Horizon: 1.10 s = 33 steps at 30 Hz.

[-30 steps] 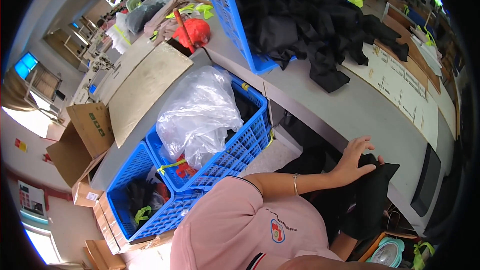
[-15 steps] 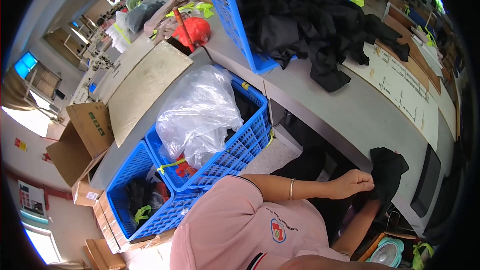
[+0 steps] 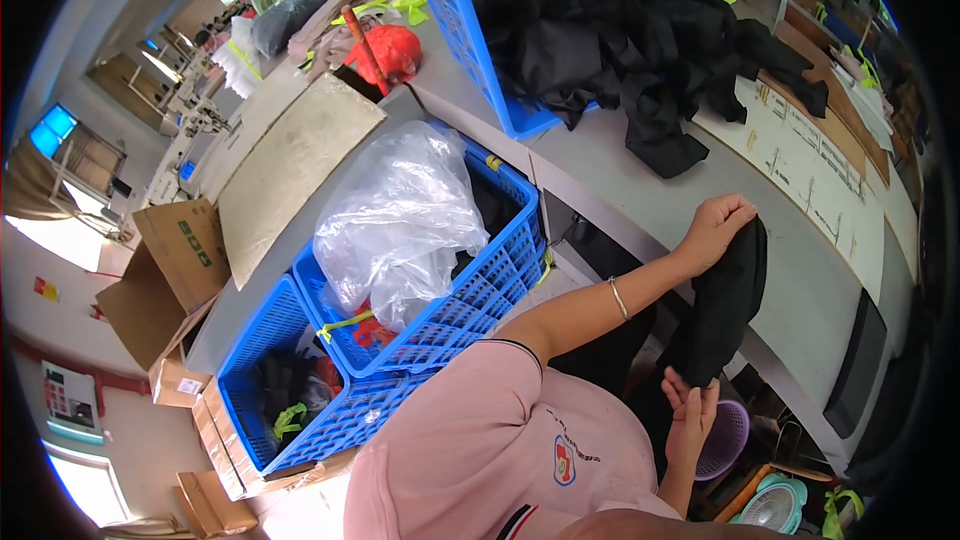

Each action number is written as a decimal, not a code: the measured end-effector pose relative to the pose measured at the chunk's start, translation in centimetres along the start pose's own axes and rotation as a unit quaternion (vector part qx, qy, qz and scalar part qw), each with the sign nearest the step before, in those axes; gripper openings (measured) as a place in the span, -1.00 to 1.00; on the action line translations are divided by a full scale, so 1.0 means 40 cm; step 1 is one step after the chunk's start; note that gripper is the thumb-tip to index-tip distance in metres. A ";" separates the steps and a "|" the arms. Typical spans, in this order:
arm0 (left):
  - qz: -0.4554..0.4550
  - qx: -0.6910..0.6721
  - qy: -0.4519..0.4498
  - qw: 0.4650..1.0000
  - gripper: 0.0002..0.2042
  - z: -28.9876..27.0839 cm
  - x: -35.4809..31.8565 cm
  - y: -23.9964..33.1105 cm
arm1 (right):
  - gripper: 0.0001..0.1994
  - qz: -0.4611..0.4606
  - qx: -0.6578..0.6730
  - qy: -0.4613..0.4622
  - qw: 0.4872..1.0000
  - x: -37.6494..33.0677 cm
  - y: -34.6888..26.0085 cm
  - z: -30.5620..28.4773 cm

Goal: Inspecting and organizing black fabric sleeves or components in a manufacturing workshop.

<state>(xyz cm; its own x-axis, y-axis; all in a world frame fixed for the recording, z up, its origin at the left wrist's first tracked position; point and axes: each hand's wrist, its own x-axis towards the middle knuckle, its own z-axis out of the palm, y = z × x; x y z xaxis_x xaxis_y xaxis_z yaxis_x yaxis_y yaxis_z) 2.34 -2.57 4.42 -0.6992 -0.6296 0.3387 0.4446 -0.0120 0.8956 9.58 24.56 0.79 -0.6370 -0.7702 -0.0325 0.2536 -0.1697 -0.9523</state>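
A folded-looking piece of black cloth [image 3: 728, 295] hangs over the table edge between my hands. My left hand [image 3: 712, 232], with a bracelet at the wrist, pinches its upper end. At the cloth's lower end is my right hand [image 3: 690, 422], palm showing, fingers stretched and apart; the fingertips meet the cloth's edge, and I see no firm grip. Beyond my hands, a heap of black cloth [image 3: 590, 50] fills a blue crate [image 3: 455, 35] on the grey table [image 3: 620, 195], and some pieces spill over its side.
Left of me stand blue crates [image 3: 440, 335], one topped by a clear plastic bag [image 3: 400, 220]. A cardboard box [image 3: 175, 270] is farther left. Patterned boards [image 3: 800, 175] and a black slab [image 3: 858, 365] lie on the table. Below are a purple basket [image 3: 722, 440] and a small fan [image 3: 775, 505].
My left hand has moved up and away with the black cloth, which now stretches out longer. My right hand, formerly hidden behind the cloth, now shows at its lower end.
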 end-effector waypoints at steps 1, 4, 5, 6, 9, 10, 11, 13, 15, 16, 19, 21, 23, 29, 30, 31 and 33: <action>-0.015 0.010 0.007 1.000 -0.76 0.002 -0.014 0.026 | -0.46 -0.021 0.017 0.015 1.000 0.008 0.000 -0.013; -0.021 -0.011 -0.102 0.995 -0.78 0.038 -0.084 0.102 | -0.49 -0.141 -0.196 0.270 0.932 0.056 -0.014 -0.057; -0.038 0.004 -0.138 0.990 -0.79 0.064 -0.113 0.122 | -0.49 -0.122 -0.192 0.280 0.933 0.073 -0.022 -0.068; -0.020 0.052 -0.190 0.980 -0.80 0.083 -0.135 0.139 | -0.53 -0.156 -0.266 0.264 0.914 0.088 -0.032 -0.078; 0.007 0.042 -0.254 0.966 -0.80 0.103 -0.161 0.170 | -0.61 -0.099 -0.208 0.224 0.947 0.108 -0.065 -0.094; -0.032 0.032 -0.246 0.968 -0.80 0.099 -0.161 0.174 | -0.64 -0.007 -0.057 0.209 0.976 0.108 -0.072 -0.095; -0.060 0.025 -0.223 0.973 -0.80 0.091 -0.161 0.176 | -0.70 -0.058 -0.020 0.191 0.980 0.105 -0.076 -0.094; -0.095 0.011 -0.239 0.966 -0.79 0.076 -0.167 0.176 | -0.73 -0.155 -0.266 0.273 0.911 0.102 -0.079 -0.091; -0.152 -0.064 -0.221 0.961 -0.72 0.071 -0.186 0.171 | -0.80 -0.294 -0.548 0.336 0.708 0.107 -0.079 -0.089; -0.156 -0.065 -0.223 0.960 -0.72 0.073 -0.200 0.166 | -0.80 -0.302 -0.563 0.331 0.694 0.111 -0.079 -0.088; -0.173 -0.071 -0.226 0.956 -0.64 0.083 -0.239 0.144 | -0.78 -0.068 -0.522 0.343 0.778 0.125 -0.090 -0.094; -0.186 -0.089 -0.195 0.959 -0.63 0.068 -0.237 0.124 | -0.78 -0.056 -0.206 0.240 0.947 0.118 -0.106 -0.097; -0.241 -0.127 -0.143 0.951 -0.60 0.038 -0.221 0.107 | -0.76 0.033 0.205 0.164 0.964 0.091 -0.126 -0.095; -0.448 -0.356 -0.257 0.779 -0.75 0.027 -0.262 0.071 | -0.79 -0.007 0.140 0.117 0.983 0.097 -0.160 -0.091; -0.445 -0.390 -0.312 0.743 -0.71 0.036 -0.291 0.065 | -0.77 0.003 0.149 0.186 0.971 0.129 -0.157 -0.092; -0.455 -0.392 -0.338 0.725 -0.71 0.049 -0.319 0.056 | -0.74 0.026 0.092 0.222 0.970 0.156 -0.149 -0.088; -0.457 -0.405 -0.362 0.704 -0.69 0.061 -0.371 0.038 | -0.72 0.076 0.042 0.086 0.992 0.212 -0.115 -0.072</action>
<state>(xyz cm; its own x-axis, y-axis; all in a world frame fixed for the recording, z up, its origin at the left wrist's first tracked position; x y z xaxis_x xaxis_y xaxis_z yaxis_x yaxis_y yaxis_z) 12.02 8.65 1.47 -0.8723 0.4866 0.0486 -0.4078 -0.7787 0.4767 0.90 20.58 4.03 -0.6994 -0.6756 -0.2330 0.4126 -0.1154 -0.9036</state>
